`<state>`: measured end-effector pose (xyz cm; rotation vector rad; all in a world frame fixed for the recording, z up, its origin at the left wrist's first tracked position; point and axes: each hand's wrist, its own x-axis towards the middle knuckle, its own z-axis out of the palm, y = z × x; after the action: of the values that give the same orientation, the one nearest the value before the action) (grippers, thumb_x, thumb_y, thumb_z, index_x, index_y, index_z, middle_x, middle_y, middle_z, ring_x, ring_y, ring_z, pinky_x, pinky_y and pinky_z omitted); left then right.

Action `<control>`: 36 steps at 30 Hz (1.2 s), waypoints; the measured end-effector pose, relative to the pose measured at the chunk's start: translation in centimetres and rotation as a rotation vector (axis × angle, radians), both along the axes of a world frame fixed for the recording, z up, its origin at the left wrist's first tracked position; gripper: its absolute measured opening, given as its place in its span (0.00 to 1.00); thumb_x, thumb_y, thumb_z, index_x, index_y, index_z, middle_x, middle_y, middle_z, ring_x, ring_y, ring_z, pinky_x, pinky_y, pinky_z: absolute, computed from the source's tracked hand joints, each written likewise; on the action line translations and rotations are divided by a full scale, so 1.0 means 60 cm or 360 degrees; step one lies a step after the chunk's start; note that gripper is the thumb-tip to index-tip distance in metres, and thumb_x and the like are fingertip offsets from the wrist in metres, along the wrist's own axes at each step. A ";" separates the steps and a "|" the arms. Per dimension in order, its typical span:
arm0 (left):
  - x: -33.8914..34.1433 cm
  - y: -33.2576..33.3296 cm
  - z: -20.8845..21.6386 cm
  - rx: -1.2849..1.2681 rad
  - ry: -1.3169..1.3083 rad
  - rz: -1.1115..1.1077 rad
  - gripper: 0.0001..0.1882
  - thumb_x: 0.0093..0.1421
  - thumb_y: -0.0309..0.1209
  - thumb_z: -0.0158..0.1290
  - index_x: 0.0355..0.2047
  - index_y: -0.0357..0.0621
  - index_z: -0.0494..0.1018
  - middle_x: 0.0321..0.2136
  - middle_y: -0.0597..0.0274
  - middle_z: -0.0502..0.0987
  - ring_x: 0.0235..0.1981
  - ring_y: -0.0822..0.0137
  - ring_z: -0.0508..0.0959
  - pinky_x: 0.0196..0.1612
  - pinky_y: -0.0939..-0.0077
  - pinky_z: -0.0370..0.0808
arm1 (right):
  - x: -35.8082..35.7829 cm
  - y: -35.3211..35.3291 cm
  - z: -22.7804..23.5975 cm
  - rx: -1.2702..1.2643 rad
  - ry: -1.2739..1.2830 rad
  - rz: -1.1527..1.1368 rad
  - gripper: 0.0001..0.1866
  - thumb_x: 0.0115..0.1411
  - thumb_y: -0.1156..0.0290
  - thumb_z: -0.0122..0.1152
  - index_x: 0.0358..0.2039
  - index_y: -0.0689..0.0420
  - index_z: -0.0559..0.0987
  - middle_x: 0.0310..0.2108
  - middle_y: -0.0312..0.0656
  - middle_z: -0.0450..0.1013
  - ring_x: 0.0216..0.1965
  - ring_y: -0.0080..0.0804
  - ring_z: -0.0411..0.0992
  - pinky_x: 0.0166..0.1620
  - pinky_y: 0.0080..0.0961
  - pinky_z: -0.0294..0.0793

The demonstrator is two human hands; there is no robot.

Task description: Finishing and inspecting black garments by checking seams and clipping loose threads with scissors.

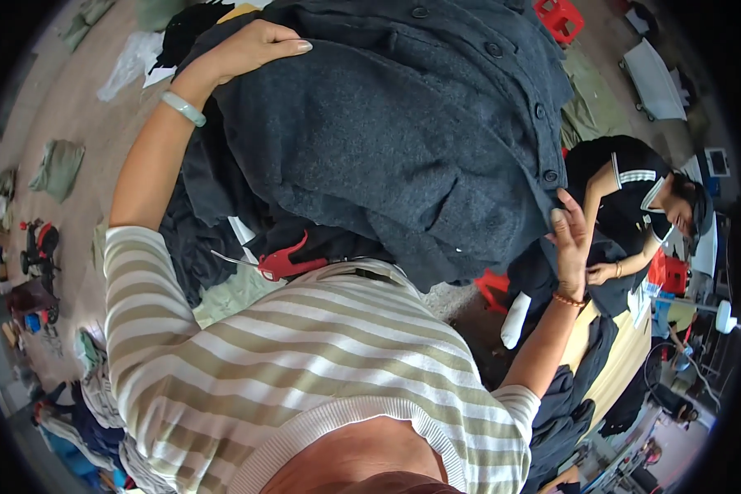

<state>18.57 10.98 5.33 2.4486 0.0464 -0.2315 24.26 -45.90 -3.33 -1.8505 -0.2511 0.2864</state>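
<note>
A dark grey wool coat (370, 132) with a row of black buttons is spread out in front of me. My left hand (255, 49) holds its far left part, thumb on top and the fingers out of sight in the cloth. At the coat's near right corner, just below the lowest visible button (550, 175), my right hand (570, 239) grips the front edge. A red-handled tool (292, 259) with a thin metal end lies against my waist. More dark cloth (191, 247) is bunched beneath the coat on the left.
To my right a co-worker (634, 193) bends over dark garments on a pale yellow table (622, 370). A white roll-shaped object (515, 321) is near my right forearm. A red plastic stool (560, 18) stands at the back. Green bundles (58, 169) and clear plastic (130, 64) lie on the left floor.
</note>
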 end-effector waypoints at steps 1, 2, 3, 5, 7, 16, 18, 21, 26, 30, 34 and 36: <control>0.006 0.007 -0.012 -0.0004 -0.0006 0.0007 0.14 0.67 0.37 0.56 0.41 0.38 0.79 0.33 0.72 0.79 0.38 0.80 0.76 0.46 0.83 0.72 | 0.003 0.001 -0.017 0.0255 0.0032 0.0155 0.32 0.64 0.75 0.64 0.67 0.56 0.66 0.43 0.30 0.73 0.39 0.13 0.71 0.42 0.10 0.71; 0.008 0.015 -0.027 -0.0121 -0.0036 0.0024 0.14 0.67 0.38 0.56 0.40 0.38 0.79 0.33 0.73 0.79 0.37 0.81 0.75 0.45 0.84 0.72 | -0.003 0.018 -0.014 0.0156 -0.0022 0.0186 0.33 0.62 0.78 0.65 0.67 0.56 0.65 0.46 0.32 0.72 0.40 0.14 0.71 0.44 0.12 0.72; 0.008 0.021 -0.037 -0.0238 -0.0066 0.0038 0.14 0.67 0.39 0.56 0.40 0.39 0.79 0.32 0.75 0.78 0.37 0.82 0.75 0.44 0.85 0.71 | -0.013 0.035 -0.010 0.0057 -0.0076 0.0214 0.35 0.61 0.80 0.66 0.67 0.56 0.65 0.49 0.34 0.70 0.40 0.15 0.71 0.46 0.13 0.72; 0.004 0.014 -0.041 -0.0206 -0.0145 0.0030 0.14 0.67 0.39 0.56 0.41 0.39 0.80 0.32 0.74 0.79 0.37 0.81 0.76 0.45 0.83 0.72 | -0.023 0.053 0.002 0.0001 -0.0062 0.0227 0.39 0.57 0.78 0.70 0.68 0.56 0.64 0.53 0.38 0.70 0.40 0.17 0.72 0.47 0.15 0.73; 0.002 -0.001 -0.044 -0.0168 -0.0228 0.0024 0.14 0.67 0.39 0.56 0.41 0.40 0.80 0.32 0.72 0.79 0.38 0.79 0.77 0.46 0.82 0.72 | -0.032 0.077 0.020 -0.0578 -0.0418 0.0181 0.43 0.52 0.72 0.75 0.68 0.56 0.64 0.54 0.44 0.71 0.44 0.28 0.74 0.50 0.24 0.75; 0.033 -0.038 -0.040 -0.0280 -0.0469 -0.0144 0.16 0.66 0.42 0.56 0.36 0.41 0.80 0.28 0.69 0.79 0.33 0.77 0.77 0.41 0.77 0.73 | -0.025 0.089 0.009 -0.0707 -0.0746 0.0035 0.13 0.67 0.75 0.57 0.50 0.63 0.79 0.43 0.44 0.79 0.45 0.34 0.76 0.54 0.25 0.71; 0.043 -0.010 -0.040 -0.0416 -0.0428 -0.0169 0.15 0.67 0.42 0.57 0.34 0.42 0.80 0.26 0.74 0.77 0.32 0.81 0.74 0.39 0.82 0.71 | -0.010 0.067 0.016 -0.0319 -0.0591 -0.0091 0.11 0.70 0.73 0.54 0.48 0.63 0.80 0.43 0.36 0.78 0.45 0.20 0.72 0.52 0.19 0.69; 0.040 0.015 -0.038 -0.0372 -0.0500 -0.0113 0.14 0.68 0.42 0.55 0.37 0.44 0.80 0.31 0.77 0.76 0.36 0.83 0.73 0.45 0.85 0.69 | 0.010 0.055 0.039 -0.0098 -0.0636 -0.0141 0.11 0.72 0.69 0.52 0.43 0.61 0.80 0.38 0.31 0.74 0.39 0.14 0.68 0.46 0.12 0.65; 0.068 0.052 -0.062 -0.0713 -0.0325 0.0027 0.12 0.68 0.35 0.54 0.43 0.40 0.77 0.38 0.69 0.77 0.42 0.78 0.75 0.50 0.80 0.71 | 0.013 0.071 0.069 -0.0129 -0.0484 0.0101 0.18 0.63 0.67 0.66 0.49 0.64 0.76 0.42 0.34 0.73 0.44 0.22 0.69 0.52 0.17 0.65; 0.066 0.001 -0.054 -0.0354 -0.0672 0.0093 0.15 0.67 0.42 0.57 0.33 0.42 0.80 0.26 0.75 0.75 0.31 0.82 0.73 0.39 0.84 0.70 | 0.003 0.101 0.088 -0.1044 -0.0873 0.0004 0.15 0.62 0.71 0.64 0.49 0.61 0.77 0.43 0.41 0.75 0.47 0.36 0.73 0.52 0.26 0.69; 0.051 -0.032 -0.031 -0.0407 -0.0793 0.0099 0.16 0.67 0.42 0.56 0.33 0.41 0.80 0.26 0.74 0.74 0.31 0.82 0.72 0.39 0.84 0.69 | 0.006 0.128 0.113 -0.1624 -0.1927 -0.0683 0.11 0.61 0.73 0.61 0.44 0.51 0.83 0.40 0.38 0.79 0.35 0.39 0.76 0.39 0.31 0.75; 0.046 -0.039 -0.019 -0.0377 -0.0806 0.0059 0.15 0.67 0.40 0.56 0.33 0.39 0.78 0.26 0.74 0.75 0.31 0.82 0.71 0.39 0.84 0.69 | 0.001 0.186 0.148 -0.1225 -0.1846 -0.0589 0.12 0.60 0.75 0.62 0.44 0.53 0.83 0.44 0.41 0.79 0.38 0.39 0.77 0.40 0.32 0.76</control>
<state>21.32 8.65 4.21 2.1994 -0.1486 0.3810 24.31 -34.73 5.56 -2.5839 -0.6251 -1.1382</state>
